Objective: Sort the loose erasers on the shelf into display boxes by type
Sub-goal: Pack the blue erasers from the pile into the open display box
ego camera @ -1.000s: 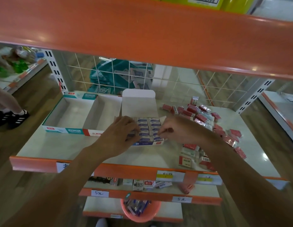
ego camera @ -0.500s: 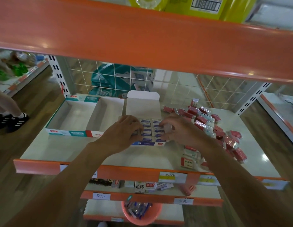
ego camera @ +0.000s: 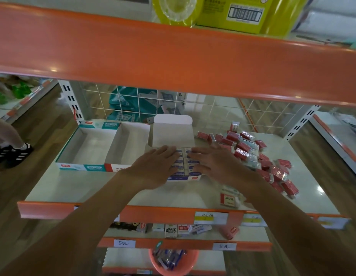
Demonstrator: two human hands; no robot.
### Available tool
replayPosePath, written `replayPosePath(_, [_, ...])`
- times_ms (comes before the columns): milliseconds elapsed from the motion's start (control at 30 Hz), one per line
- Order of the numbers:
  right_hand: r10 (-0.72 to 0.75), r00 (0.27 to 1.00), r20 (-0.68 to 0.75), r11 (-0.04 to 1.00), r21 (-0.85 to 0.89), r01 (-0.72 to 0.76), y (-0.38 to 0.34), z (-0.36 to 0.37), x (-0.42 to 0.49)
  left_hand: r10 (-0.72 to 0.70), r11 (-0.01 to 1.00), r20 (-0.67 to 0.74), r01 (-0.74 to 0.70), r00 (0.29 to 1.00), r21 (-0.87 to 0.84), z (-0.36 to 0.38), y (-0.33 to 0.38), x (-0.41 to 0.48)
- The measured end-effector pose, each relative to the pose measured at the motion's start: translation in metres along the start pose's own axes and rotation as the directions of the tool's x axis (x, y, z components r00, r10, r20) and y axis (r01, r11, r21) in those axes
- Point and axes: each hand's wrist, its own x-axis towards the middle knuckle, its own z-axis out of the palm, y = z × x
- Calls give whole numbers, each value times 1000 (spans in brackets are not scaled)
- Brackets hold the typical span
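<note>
A small display box (ego camera: 174, 134) with its white lid standing up sits mid-shelf, filled with rows of blue-and-white erasers (ego camera: 184, 162). My left hand (ego camera: 155, 166) lies flat on the left rows, fingers straight. My right hand (ego camera: 215, 163) lies flat on the right rows, fingers spread. A heap of loose red-sleeved erasers (ego camera: 252, 154) covers the shelf to the right. A few red-and-white erasers (ego camera: 229, 198) lie near the front edge, partly behind my right forearm.
Two empty display boxes, a teal one (ego camera: 73, 165) and a red-fronted one (ego camera: 115, 167), stand left of the filled box. An orange shelf lip (ego camera: 173, 56) hangs overhead. Lower shelves hold more stationery and an orange basket (ego camera: 173, 261). A person's legs (ego camera: 8, 140) stand at far left.
Both hands went from curled fingers at the box's sides to lying flat on top of the erasers. The camera view tilted slightly upward.
</note>
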Motion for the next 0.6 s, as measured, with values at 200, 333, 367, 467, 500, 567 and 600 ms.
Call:
replayPosePath(200, [-1,998,-65,1000,-1,1,-2,4,-3,-148,962,30,151,989,-229,11,10,12])
replayPosePath(333, [-14,992,-129,998,53,21,2,3,-5,-141,952,48,149,989,-267,10,6,12])
replayPosePath(367, [9,984,-179,994,110,11,5,3,-8,-153,944,14,150,988,-293,7,6,11])
replayPosePath(467, [133,949,-285,965,255,-59,18,2,-18,-268,894,-141,192,953,-405,-7,17,15])
replayPosePath(500, [158,941,-298,961,267,-76,25,2,-22,-308,873,-179,202,934,-444,-13,23,20])
replayPosePath(567, [193,929,-317,958,265,-108,39,4,-28,-331,854,-241,181,913,-488,-24,37,31])
replayPosePath(600, [215,923,-320,957,259,-133,47,4,-32,-324,850,-272,153,906,-504,-28,44,37])
